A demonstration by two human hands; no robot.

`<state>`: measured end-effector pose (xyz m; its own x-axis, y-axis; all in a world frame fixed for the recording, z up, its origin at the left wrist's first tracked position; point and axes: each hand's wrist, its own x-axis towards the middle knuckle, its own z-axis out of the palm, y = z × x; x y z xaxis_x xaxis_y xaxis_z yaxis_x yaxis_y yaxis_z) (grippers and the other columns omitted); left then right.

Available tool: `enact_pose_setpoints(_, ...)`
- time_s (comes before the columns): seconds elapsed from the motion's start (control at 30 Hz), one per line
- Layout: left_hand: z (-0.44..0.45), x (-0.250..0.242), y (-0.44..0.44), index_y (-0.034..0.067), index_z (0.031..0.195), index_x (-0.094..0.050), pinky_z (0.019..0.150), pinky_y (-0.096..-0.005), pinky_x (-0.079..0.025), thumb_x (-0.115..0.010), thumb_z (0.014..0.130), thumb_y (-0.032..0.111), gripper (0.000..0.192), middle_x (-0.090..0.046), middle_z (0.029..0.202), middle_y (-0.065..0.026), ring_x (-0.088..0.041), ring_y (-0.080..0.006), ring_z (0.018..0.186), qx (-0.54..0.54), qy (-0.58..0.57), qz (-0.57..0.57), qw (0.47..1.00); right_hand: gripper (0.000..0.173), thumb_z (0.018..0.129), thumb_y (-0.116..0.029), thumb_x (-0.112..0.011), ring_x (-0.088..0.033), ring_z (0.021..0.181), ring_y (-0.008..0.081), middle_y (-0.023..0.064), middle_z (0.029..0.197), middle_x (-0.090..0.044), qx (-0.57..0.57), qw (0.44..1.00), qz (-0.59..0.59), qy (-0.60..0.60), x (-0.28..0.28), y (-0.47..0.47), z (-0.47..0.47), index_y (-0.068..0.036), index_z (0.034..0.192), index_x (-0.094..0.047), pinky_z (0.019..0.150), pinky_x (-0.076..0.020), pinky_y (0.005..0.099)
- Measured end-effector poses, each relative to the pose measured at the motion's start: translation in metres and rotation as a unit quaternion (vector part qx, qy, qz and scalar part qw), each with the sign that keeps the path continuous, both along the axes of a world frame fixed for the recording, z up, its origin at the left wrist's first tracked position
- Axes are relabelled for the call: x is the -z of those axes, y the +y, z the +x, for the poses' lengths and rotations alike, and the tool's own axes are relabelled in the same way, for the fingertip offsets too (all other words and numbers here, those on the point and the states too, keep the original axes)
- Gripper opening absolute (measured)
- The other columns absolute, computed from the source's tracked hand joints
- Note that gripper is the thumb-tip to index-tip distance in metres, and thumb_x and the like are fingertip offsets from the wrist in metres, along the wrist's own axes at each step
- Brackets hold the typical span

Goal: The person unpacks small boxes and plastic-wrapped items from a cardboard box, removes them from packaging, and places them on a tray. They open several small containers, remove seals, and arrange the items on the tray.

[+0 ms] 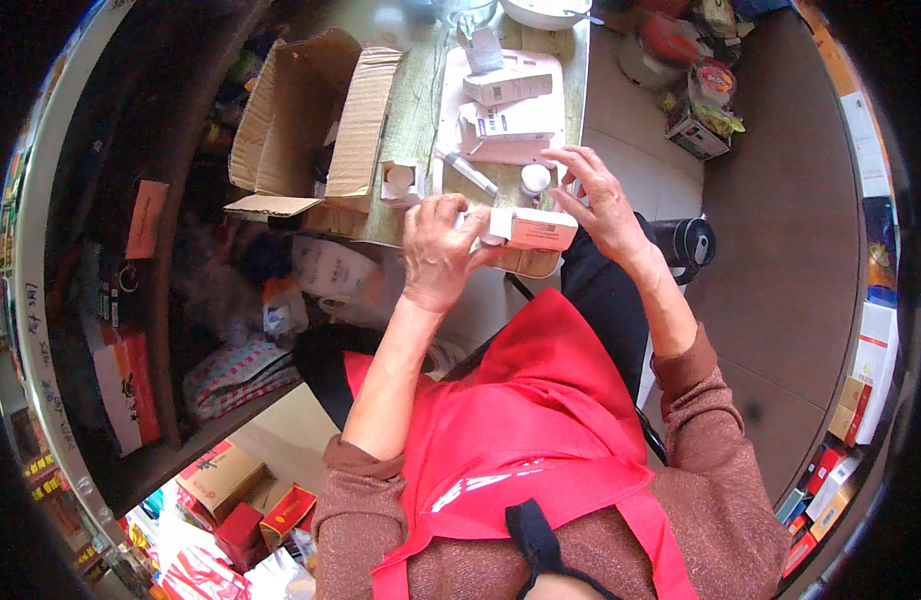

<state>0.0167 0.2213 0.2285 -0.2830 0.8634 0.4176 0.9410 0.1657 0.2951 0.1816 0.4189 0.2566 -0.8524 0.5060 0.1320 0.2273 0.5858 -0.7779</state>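
My left hand grips a small white and pale orange carton by one end, just above the near edge of the table. The carton lies on its side in the air and bears printing. Beside its far end, my right hand is raised with fingers apart and nothing visible in them. A small white-capped bottle stands close to the right fingertips. Between the hands and a pale tray lies a grey and white tube-shaped object. Left of it, a small open white box holds something round and white.
Several white cartons lie on the tray. An open corrugated cardboard box stands at the table's left. Bowls sit at the far edge. A black cylindrical container is right of my leg. Packed shelves line the left side.
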Motion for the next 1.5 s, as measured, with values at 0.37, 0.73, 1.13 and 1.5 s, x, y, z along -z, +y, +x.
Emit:
enact_pose_setpoints(0.37,-0.009,0.003,-0.004,0.012,0.106,-0.071,0.078,-0.0408,-0.054,-0.088,0.069,0.031,0.046,-0.064,0.102,-0.0068,-0.062,-0.0273,0.095,-0.002,-0.042,0.029,0.999,0.035,0.091,-0.010,-0.068,-0.062,0.106,0.0403,0.0144,0.117,-0.060,-0.066,0.996,0.056,-0.029,0.011,0.007,-0.023,-0.013,0.125,-0.059,0.090,-0.0527,0.0462)
enact_pose_setpoints(0.73,-0.032,-0.078,-0.060,0.005,0.118,-0.062,0.078,-0.0235,-0.053,-0.078,0.091,0.038,0.046,-0.069,0.101,0.0003,-0.062,-0.0057,0.090,-0.077,-0.601,0.258,0.752,0.039,0.097,-0.007,-0.065,-0.061,0.078,0.0085,0.0049,0.100,-0.067,-0.015,0.983,-0.154,0.101,-0.010,0.014,-0.051,-0.010,0.135,-0.059,0.069,-0.0525,0.0257)
enact_pose_setpoints(1.13,-0.059,-0.112,-0.065,0.004,0.116,-0.063,0.078,-0.0226,-0.051,-0.068,0.096,0.046,0.046,-0.067,0.099,0.0009,-0.060,-0.0054,0.085,-0.072,-0.577,0.316,0.749,0.039,0.102,-0.014,-0.064,-0.063,0.098,0.0096,0.0057,0.116,-0.065,-0.074,0.972,-0.166,0.146,-0.061,-0.021,-0.105,-0.005,0.139,-0.055,0.086,-0.0524,0.0267)
enact_pose_setpoints(1.5,-0.174,-0.162,-0.022,0.000,0.118,-0.071,0.080,-0.0287,-0.056,-0.081,0.089,0.031,0.043,-0.073,0.101,-0.0060,-0.068,-0.0115,0.087,-0.114,-0.422,0.127,0.890,0.035,0.099,-0.019,-0.067,-0.069,0.096,0.0198,0.0119,0.117,-0.066,-0.089,0.970,-0.070,0.214,-0.089,-0.042,-0.190,-0.012,0.132,-0.057,0.083,-0.0573,0.0341)
